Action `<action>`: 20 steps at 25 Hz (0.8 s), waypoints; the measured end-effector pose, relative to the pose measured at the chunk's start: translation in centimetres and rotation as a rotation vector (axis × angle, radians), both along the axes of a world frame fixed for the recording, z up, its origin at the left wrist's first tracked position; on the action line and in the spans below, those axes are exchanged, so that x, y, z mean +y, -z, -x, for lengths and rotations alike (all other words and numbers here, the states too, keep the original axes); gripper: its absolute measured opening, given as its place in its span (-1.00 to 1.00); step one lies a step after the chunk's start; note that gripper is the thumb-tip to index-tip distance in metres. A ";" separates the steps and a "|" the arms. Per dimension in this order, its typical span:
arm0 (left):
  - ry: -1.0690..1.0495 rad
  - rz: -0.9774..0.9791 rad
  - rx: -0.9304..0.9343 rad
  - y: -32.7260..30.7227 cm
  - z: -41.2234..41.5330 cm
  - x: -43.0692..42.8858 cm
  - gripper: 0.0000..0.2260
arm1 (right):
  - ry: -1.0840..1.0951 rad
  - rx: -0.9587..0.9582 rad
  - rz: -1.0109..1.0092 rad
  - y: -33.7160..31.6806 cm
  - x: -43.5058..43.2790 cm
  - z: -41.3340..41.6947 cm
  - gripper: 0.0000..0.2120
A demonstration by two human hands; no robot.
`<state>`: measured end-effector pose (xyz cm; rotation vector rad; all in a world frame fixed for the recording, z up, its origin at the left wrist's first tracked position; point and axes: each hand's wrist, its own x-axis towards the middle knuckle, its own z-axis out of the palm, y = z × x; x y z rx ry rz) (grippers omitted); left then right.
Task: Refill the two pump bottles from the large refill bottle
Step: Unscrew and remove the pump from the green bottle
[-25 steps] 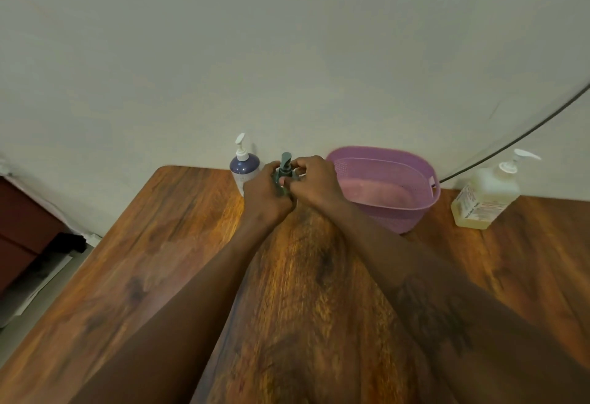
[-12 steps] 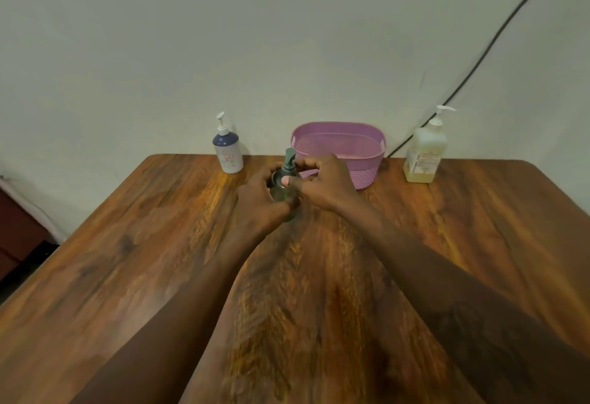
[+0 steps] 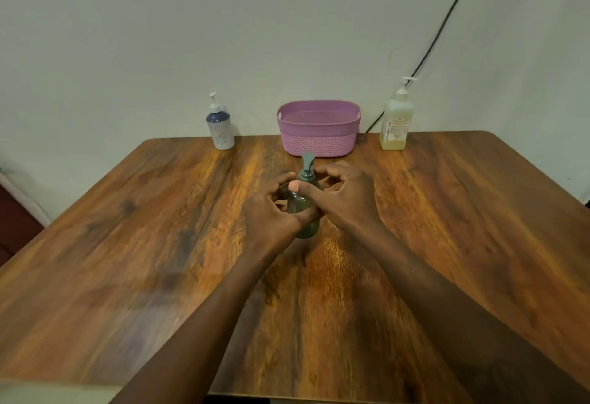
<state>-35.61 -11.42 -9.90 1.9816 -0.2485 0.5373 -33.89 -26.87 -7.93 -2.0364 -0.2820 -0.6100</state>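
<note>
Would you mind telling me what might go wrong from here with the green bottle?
The green pump bottle stands mid-table, held low by the left hand while the right hand works near its pump collar. If the lower grip slips, the bottle could tip and spill on the wooden table.

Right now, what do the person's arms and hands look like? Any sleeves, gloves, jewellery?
Both arms are bare to the frame edge: no sleeves show. The left hand and right hand have no gloves, rings or watch visible. A dark mark on the right forearm is too blurred to identify.
</note>
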 end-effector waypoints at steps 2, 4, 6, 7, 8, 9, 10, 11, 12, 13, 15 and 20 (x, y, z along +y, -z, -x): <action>-0.002 0.026 -0.003 1.0 1.5 -0.6 -0.39 | 0.035 0.008 -0.058 1.4 -0.2 1.3 -0.59; 0.038 0.068 0.002 1.7 2.5 -0.9 -0.47 | 0.045 0.009 -0.092 2.6 -0.4 2.0 -0.64; 0.096 0.097 0.038 2.2 2.9 -0.8 -0.51 | 0.023 0.023 -0.097 3.6 -0.6 2.4 -0.70; 0.114 0.111 0.050 2.5 2.9 -0.8 -0.52 | -0.001 0.028 -0.104 3.9 -0.7 2.4 -0.73; 0.122 0.125 0.052 2.9 2.8 -0.7 -0.52 | -0.021 0.028 -0.112 4.2 -0.6 2.3 -0.74; 0.120 0.140 0.049 3.3 2.6 -0.7 -0.51 | -0.034 0.023 -0.109 4.3 -0.5 2.1 -0.72; 0.106 0.156 0.043 3.6 2.4 -0.7 -0.48 | -0.044 0.020 -0.098 4.3 -0.4 1.7 -0.70; 0.096 0.169 0.029 3.8 2.1 -0.7 -0.46 | -0.053 0.020 -0.084 4.3 -0.2 1.0 -0.67; 0.090 0.180 0.010 4.0 1.8 -0.7 -0.45 | -0.067 0.018 -0.073 4.3 -0.1 0.5 -0.67; 0.091 0.187 -0.001 4.2 1.4 -0.6 -0.44 | -0.085 0.013 -0.073 4.4 -0.1 0.1 -0.68; 0.120 0.200 0.008 4.3 0.8 -0.1 -0.43 | -0.145 0.036 -0.116 4.5 0.0 -0.4 -0.67; 0.152 0.254 -0.033 3.9 0.9 0.1 -0.42 | -0.422 0.215 -0.272 3.5 -0.8 -0.8 -0.75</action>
